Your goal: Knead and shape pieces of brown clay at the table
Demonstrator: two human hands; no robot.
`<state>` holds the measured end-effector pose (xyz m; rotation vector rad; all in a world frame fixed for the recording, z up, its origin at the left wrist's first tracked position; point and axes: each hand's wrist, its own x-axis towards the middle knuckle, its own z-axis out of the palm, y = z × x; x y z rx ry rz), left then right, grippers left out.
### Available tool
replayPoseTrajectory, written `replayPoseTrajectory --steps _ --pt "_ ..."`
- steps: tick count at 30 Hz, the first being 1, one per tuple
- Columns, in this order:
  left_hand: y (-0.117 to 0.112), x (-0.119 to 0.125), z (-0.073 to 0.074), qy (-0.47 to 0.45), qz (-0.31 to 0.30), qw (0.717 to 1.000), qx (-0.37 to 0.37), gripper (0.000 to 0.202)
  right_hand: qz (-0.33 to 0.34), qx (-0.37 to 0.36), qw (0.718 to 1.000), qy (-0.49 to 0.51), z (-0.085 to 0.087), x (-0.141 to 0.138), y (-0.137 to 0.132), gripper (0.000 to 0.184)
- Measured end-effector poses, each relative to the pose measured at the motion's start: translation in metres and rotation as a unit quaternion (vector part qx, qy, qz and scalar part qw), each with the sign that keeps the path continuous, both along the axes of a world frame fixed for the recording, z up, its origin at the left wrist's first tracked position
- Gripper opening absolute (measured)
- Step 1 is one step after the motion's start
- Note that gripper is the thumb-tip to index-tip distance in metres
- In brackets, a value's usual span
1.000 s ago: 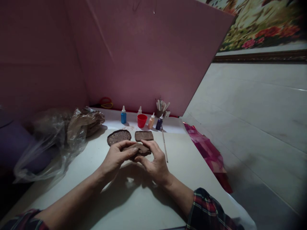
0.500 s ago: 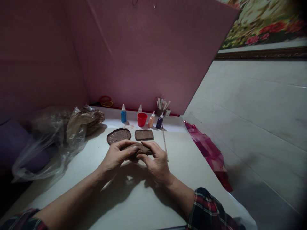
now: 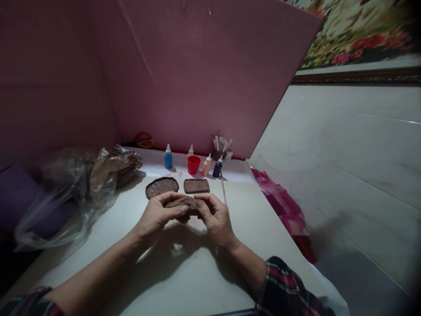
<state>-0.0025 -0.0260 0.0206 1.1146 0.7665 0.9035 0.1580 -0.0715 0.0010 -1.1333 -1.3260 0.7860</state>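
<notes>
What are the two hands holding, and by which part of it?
One brown clay piece, held by both ends: the left hand pinches its left end with fingers and thumb, and the right hand pinches its right end.

The clay lump (image 3: pixel 184 203) pinched between the left hand (image 3: pixel 157 215) and the right hand (image 3: pixel 215 215) is brown, matt and rough, with creased folds. At 12 o'clock from it, the rectangular clay slab (image 3: pixel 196 185) is the same dull clay. The oval clay slab (image 3: pixel 162 187) at 11 o'clock is pitted with dots. The table top (image 3: pixel 256 228) is white and smooth. At 9 o'clock a clear plastic bag (image 3: pixel 66 202) is crinkled and glossy. The red cup (image 3: pixel 193 164), farther off at 12 o'clock, looks like shiny plastic. The sleeve (image 3: pixel 286 289) at 5 o'clock is plaid cloth.
</notes>
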Motion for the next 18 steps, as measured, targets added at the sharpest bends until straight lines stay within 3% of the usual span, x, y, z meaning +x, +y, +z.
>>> replayPoseTrajectory --steps 4,10,14,18 --pt "0.0000 0.0009 -0.0002 -0.006 -0.002 1.000 -0.024 0.036 -0.021 -0.002 0.999 0.027 0.0023 -0.0019 0.0003 0.029" --pt "0.0030 -0.0012 -0.0008 -0.062 -0.003 0.994 -0.090 0.029 0.043 0.002 0.997 0.070 -0.0027 0.0031 0.0023 0.053" --pt "0.0027 -0.0005 0.0031 -0.076 -0.005 0.992 -0.105 0.028 0.023 0.050 0.996 0.067 -0.0004 0.0021 0.0006 0.045" --pt "0.0018 0.0008 0.0021 -0.081 -0.043 0.989 -0.116 0.026 0.005 0.041 0.993 0.108 0.0022 -0.0030 -0.0009 0.025"
